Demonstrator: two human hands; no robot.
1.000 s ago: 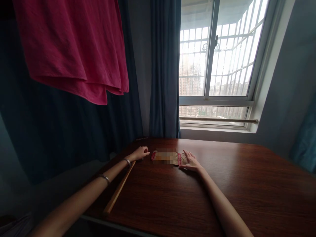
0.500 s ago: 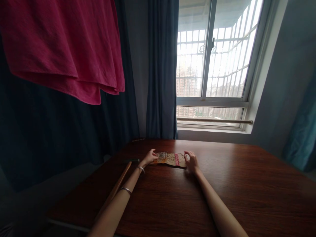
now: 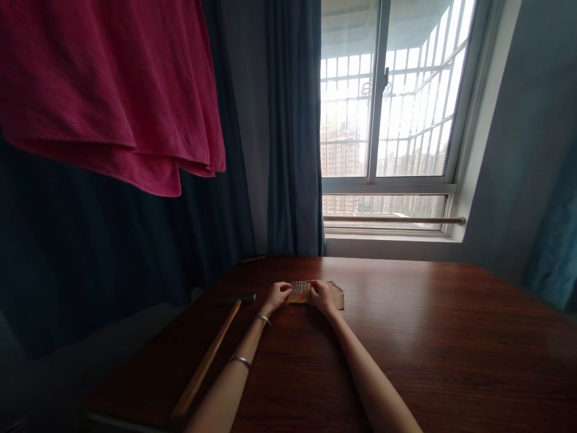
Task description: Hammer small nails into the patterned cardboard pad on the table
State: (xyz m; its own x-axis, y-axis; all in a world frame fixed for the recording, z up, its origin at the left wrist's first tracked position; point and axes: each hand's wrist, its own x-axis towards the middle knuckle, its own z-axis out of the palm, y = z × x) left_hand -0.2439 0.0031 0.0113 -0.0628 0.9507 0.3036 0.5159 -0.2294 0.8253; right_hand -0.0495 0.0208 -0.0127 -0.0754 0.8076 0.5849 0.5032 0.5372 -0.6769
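Note:
A small tan board (image 3: 337,295) lies on the dark wooden table (image 3: 428,337), with a row of thin metal pins (image 3: 300,289) standing up from its left part. My left hand (image 3: 276,296) is curled round the board's left end. Just beside the pins, my right hand (image 3: 321,294) is curled over the board's middle, and the two hands almost touch. Only the board's right end shows past my right hand. A hammer (image 3: 211,355) with a long wooden handle lies to the left of my left forearm, its dark head pointing away from me.
A red cloth (image 3: 108,90) hangs overhead at the left, in front of dark blue curtains (image 3: 293,150). The barred window (image 3: 387,114) with a wooden rail (image 3: 392,220) is beyond the table's far edge. The left table edge runs close to the hammer.
My left hand left the hammer handle and went right to the board's left end. My right hand slid left along the board from its right end to its middle.

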